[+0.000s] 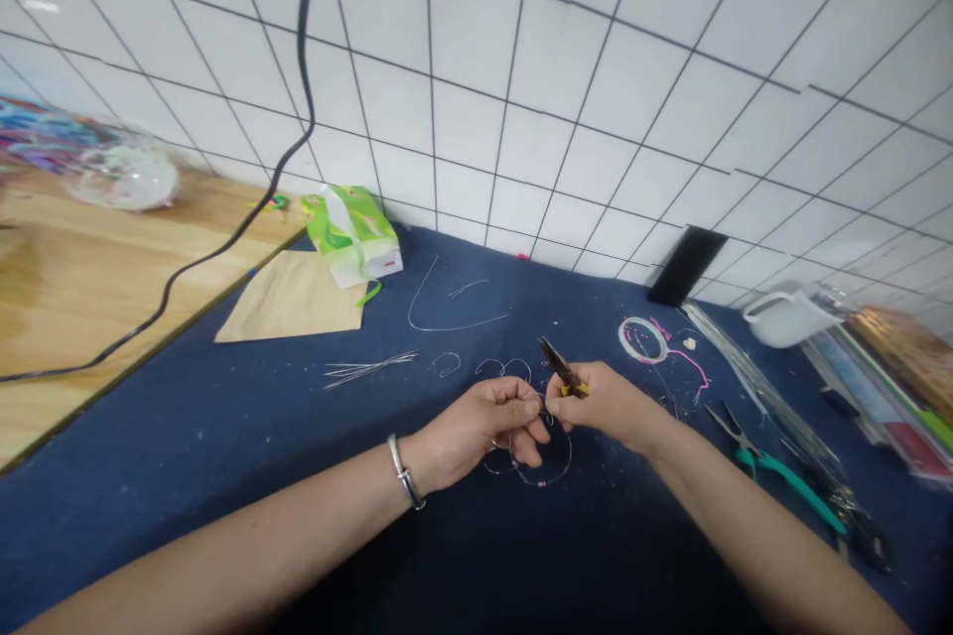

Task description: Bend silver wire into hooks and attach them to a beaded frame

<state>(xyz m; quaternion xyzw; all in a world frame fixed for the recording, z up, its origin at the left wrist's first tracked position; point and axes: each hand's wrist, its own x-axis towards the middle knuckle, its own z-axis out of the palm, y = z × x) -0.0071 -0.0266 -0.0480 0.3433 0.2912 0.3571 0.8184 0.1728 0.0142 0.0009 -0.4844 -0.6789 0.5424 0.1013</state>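
My left hand [483,429], with a silver bangle at the wrist, pinches a thin bent wire piece [541,484] between thumb and fingers. Loops of that wire hang below the fingertips, with small pink bits on them. Close beside it, my right hand [600,404] is closed around pliers [562,369] with dark jaws and yellow handles, jaws pointing up and left. Its thumb and forefinger also meet near the wire, but whether they grip it I cannot tell. Just beyond the hands lie a curled wire [502,364] and a small wire ring [448,364].
Straight wires [370,370] and a long bent wire [454,328] lie on the blue cloth [298,476]. Behind are a tan sheet [290,303] and green tissue pack [353,233]. Rightward sit a white spool [642,340], teal-handled pliers [789,486] and a white mug [793,319]. A black cable [223,243] crosses left.
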